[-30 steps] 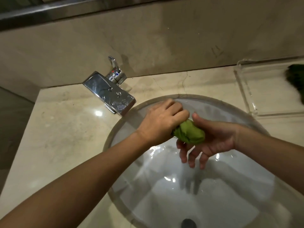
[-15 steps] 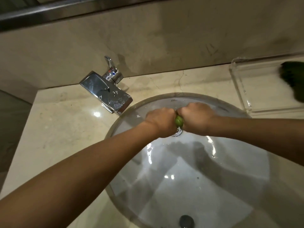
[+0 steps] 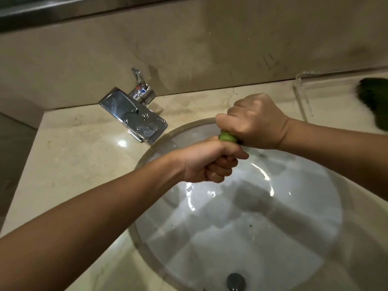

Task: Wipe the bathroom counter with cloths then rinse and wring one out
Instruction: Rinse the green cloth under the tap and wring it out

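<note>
Both arms are bare as far as the view shows them. The left forearm point(image 3: 94, 227), broad at the near left, is smooth and unclothed up to the edge of view. So is the slimmer-looking right forearm point(image 3: 336, 148) at the right. The left hand point(image 3: 210, 162) carries what looks like a wet sheen on its fingers point(image 3: 218, 172), though the light is dim. The right hand point(image 3: 256, 120) shows ridged knuckles and fine creases at the wrist.

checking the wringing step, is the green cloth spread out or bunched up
Bunched up. Only a small wad of the green cloth shows between the left hand and right hand, both fisted round it.
</note>
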Demonstrator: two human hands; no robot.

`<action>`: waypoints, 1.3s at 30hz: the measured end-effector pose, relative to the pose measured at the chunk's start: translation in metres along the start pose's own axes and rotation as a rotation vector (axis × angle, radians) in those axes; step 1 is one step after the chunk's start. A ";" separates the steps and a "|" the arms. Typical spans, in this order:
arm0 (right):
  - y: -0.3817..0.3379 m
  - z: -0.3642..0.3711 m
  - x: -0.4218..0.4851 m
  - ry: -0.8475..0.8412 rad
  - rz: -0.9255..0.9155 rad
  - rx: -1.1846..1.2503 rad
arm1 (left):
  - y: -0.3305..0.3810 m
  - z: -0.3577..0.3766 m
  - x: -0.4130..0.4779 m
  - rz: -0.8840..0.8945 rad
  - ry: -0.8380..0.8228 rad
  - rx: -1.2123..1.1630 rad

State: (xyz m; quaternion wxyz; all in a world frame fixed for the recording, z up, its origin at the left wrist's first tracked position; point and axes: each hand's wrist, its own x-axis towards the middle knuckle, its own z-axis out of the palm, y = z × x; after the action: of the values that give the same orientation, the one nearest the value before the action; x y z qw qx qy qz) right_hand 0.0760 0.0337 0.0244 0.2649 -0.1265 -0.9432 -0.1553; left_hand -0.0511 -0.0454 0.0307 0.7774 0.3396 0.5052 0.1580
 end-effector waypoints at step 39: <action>-0.046 0.004 -0.057 -0.908 1.438 2.527 | -0.034 -0.026 0.030 0.765 0.822 1.537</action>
State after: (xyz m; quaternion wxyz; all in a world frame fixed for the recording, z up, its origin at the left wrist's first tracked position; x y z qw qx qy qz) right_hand 0.1064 -0.0161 -0.0204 -0.0902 -0.2775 -0.1932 0.9368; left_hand -0.0640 -0.0426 -0.0197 -0.0017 0.8182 0.5592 0.1332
